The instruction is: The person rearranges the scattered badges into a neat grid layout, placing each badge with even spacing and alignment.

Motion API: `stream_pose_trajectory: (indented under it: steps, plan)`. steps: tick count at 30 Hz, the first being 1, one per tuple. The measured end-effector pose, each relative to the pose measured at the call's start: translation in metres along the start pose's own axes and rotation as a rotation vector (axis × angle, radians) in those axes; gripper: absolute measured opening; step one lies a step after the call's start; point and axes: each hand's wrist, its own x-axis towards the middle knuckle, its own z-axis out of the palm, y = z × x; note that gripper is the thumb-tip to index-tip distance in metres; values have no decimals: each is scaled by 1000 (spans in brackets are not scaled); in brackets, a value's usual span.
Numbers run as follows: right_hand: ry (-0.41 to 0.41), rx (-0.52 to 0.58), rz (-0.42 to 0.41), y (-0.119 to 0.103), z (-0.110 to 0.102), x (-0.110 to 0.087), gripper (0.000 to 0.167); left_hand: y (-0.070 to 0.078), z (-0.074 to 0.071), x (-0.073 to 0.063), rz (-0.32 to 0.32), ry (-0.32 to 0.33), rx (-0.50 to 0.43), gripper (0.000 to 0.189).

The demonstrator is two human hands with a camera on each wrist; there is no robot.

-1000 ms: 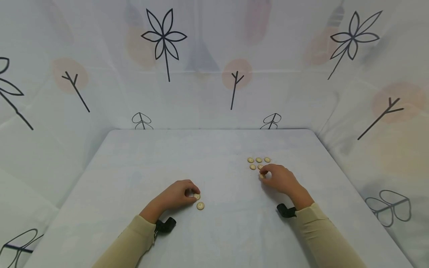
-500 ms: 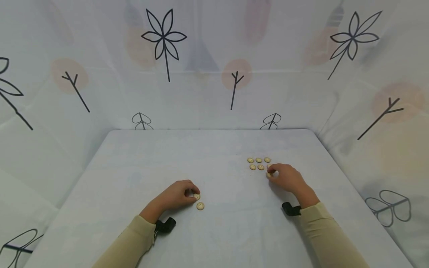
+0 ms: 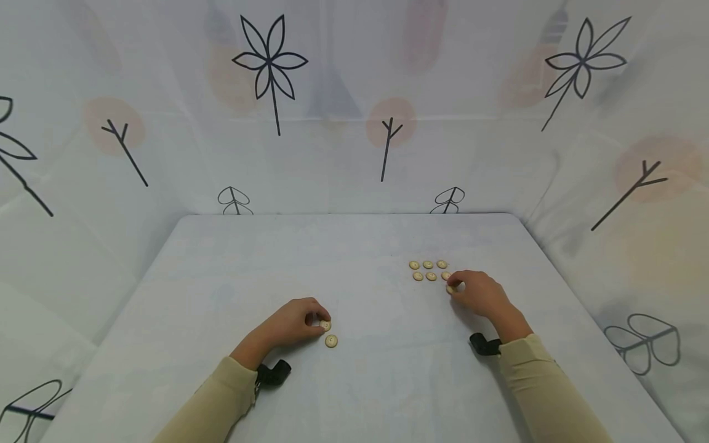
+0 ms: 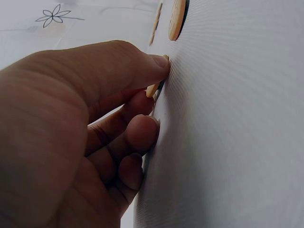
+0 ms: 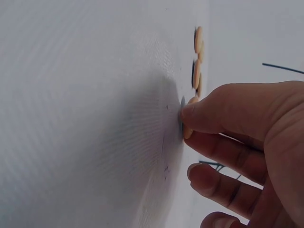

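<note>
Small tan wooden buttons lie on the white table. My left hand [image 3: 293, 321] pinches one button [image 4: 152, 90] between thumb and fingers at the cloth, left of the middle. Just in front of it lies a loose button [image 3: 331, 341], which also shows above the thumb in the left wrist view. At the right, my right hand [image 3: 480, 295] pinches another button [image 5: 188, 130] between thumb and forefinger, low at the tabletop. Beside those fingertips sits a button [image 3: 445, 275] that ends a row of three, and its right edge is partly covered by the fingers.
Behind that row is a back row of three buttons, with its middle button [image 3: 428, 264] close to its neighbours. White cloth walls [image 3: 343, 160] with plant drawings enclose the table [image 3: 277, 258] at the back and sides. Black wrist cameras [image 3: 274, 373] are strapped to both wrists.
My right hand has slid to the right with its button, uncovering the middle and then the right button of the nearer row. The left hand stays put.
</note>
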Motion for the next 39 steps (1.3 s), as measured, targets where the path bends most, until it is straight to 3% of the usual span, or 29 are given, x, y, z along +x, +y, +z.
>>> stream_pose_trajectory:
  steps: [29, 39]
  plan:
    - [14, -29, 1, -2, 0, 1, 24, -1, -1, 0, -8, 0, 0, 16]
    - [16, 24, -14, -14, 2, -4, 23, 0, -1, 0, -14, -3, -5, 16]
